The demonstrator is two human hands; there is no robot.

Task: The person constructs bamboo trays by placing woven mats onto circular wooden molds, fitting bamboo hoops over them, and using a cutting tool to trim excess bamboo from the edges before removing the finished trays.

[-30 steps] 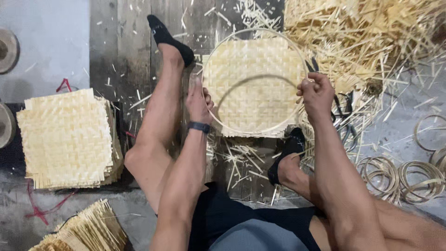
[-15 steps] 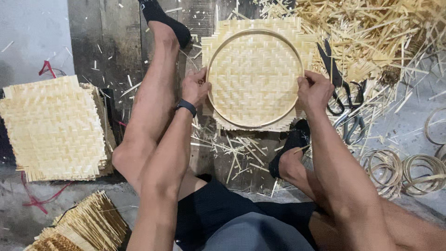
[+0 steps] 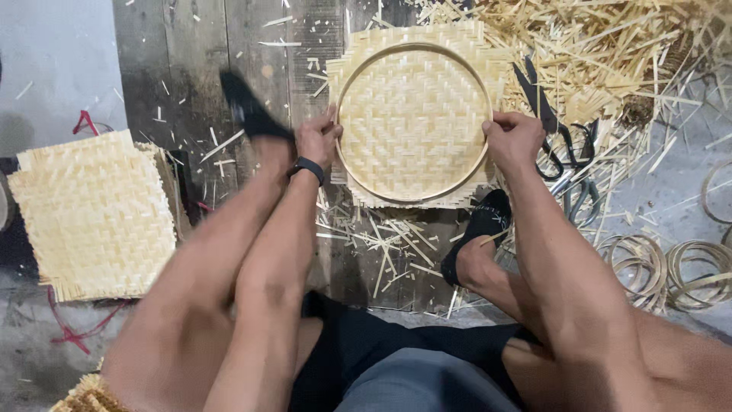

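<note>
Round hoop (image 3: 358, 179) on woven mat (image 3: 415, 114) — fingers (image 3: 329, 122) gripping both sides.

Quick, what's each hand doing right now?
Left hand: closed on the left edge of the bamboo hoop lying on the woven mat.
Right hand: closed on the hoop's right edge.

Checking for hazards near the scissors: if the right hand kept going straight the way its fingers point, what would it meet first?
The right hand points left, across the hoop onto the woven mat, not toward the scissors behind it.
</note>
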